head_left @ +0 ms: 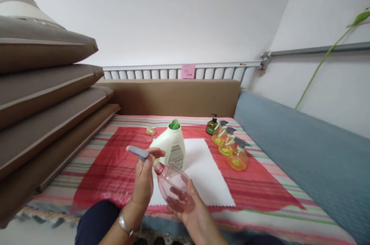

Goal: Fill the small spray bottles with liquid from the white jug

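My right hand [196, 214] cups a clear pink plastic bottle [175, 187] from below, its open neck tilted up and to the left. Just above that neck, my left hand [144, 177] pinches a grey spray head [138, 153]. Behind the hands a white jug [170, 145] with a green funnel [174, 124] in its mouth stands on a white cloth [202, 171].
Three yellow spray bottles [229, 146] and a green one [212, 125] line the right of the red plastic sheet [110, 168]. A small cap [150, 131] lies at the back. Brown cushions [43, 102] are stacked on the left, and a blue cushion [295, 148] is on the right.
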Action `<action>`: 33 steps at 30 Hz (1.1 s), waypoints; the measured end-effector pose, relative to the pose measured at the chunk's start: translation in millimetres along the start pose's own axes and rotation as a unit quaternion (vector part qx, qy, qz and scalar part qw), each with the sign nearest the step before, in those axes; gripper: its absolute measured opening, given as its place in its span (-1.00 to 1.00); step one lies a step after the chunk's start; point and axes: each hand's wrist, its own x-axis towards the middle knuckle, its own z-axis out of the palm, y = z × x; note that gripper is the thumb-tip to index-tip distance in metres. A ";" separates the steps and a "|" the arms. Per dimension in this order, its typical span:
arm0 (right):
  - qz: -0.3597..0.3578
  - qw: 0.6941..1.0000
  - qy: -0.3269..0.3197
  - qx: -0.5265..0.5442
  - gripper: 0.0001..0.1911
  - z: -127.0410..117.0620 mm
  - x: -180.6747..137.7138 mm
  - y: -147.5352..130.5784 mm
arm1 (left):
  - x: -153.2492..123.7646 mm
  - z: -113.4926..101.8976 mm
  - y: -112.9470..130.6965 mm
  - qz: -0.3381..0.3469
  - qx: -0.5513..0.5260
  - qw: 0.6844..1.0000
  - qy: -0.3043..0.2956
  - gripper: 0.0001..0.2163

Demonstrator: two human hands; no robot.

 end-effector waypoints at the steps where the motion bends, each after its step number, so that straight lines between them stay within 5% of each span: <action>1: -0.003 1.000 0.002 0.000 -0.29 0.3 0.0 -0.3 | 0.8 0.5 2.6 0.011 -0.004 1.000 0.009 -0.65; 4: -0.023 1.000 -0.010 0.003 -0.29 3.9 -1.8 -0.6 | -0.2 3.9 5.8 0.029 -0.007 0.999 0.019 -0.66; 12: -0.029 0.999 -0.009 0.011 -0.32 2.5 -2.7 -0.7 | -16.8 8.3 -13.6 -0.071 -0.044 0.996 -0.024 -0.71; 23: -0.024 0.999 -0.025 0.006 -0.39 -2.9 -3.3 0.1 | -24.3 4.5 -5.9 -0.023 0.012 0.995 -0.091 -0.81; 30: 0.216 0.971 -0.104 -0.020 -0.31 -22.8 -2.4 1.5 | -33.0 5.4 7.5 -0.050 0.049 0.979 -0.192 -0.76; 33: 0.180 0.974 -0.133 -0.034 -0.26 -31.8 -3.7 -0.6 | -31.6 4.2 10.0 -0.069 0.012 0.978 -0.196 -0.75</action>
